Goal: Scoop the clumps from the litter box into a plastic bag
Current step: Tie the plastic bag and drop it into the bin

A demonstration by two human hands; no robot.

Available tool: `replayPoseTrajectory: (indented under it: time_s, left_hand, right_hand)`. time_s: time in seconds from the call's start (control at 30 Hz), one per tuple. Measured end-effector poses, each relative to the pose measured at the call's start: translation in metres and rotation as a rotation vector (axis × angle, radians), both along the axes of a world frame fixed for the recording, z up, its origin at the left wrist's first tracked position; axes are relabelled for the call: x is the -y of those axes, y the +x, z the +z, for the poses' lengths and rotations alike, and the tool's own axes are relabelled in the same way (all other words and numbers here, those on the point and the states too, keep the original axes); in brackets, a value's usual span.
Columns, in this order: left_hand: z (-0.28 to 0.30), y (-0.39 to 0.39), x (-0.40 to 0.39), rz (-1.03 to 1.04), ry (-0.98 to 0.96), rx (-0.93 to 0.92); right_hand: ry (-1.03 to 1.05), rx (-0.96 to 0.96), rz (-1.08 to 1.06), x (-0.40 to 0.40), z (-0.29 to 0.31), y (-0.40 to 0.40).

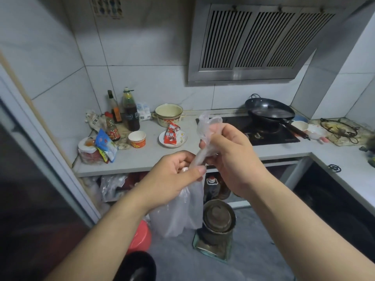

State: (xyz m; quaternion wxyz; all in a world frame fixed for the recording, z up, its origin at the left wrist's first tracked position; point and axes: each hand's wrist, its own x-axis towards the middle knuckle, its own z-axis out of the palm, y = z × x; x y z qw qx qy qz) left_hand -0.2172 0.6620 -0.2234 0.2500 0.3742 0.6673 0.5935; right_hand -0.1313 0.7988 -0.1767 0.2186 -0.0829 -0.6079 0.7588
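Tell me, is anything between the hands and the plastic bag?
No. Both hands already hold the plastic bag: the left hand pinches its twisted neck, the right hand grips the top. No litter box is in view.

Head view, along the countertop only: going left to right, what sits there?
Blue packet → red paper cup → plate with a red wrapper → black cooktop → wok → white bowl → wire rack.

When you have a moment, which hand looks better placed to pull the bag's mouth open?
Probably the right hand: it holds the twisted top of the plastic bag, while the left hand pinches the neck below.
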Motion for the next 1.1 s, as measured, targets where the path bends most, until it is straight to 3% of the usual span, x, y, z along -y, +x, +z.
replayPoseTrajectory:
  time_s: [0.2,0.63,1.1]
  left_hand:
    - [-0.026,-0.012,0.019,0.103,-0.11,-0.085]
    - [-0.101,-0.081,0.098,0.073,-0.172,0.104]
    - [-0.198,-0.159,0.168,0.072,-0.312,0.155]
  right_hand:
    - [0.004,0.033,0.03,0.014,-0.019,-0.022]
    - [-0.053,0.178,0.114,0.094,-0.055,-0.105]
    - [0.011,0.373,0.116,0.154,-0.132,-0.172]
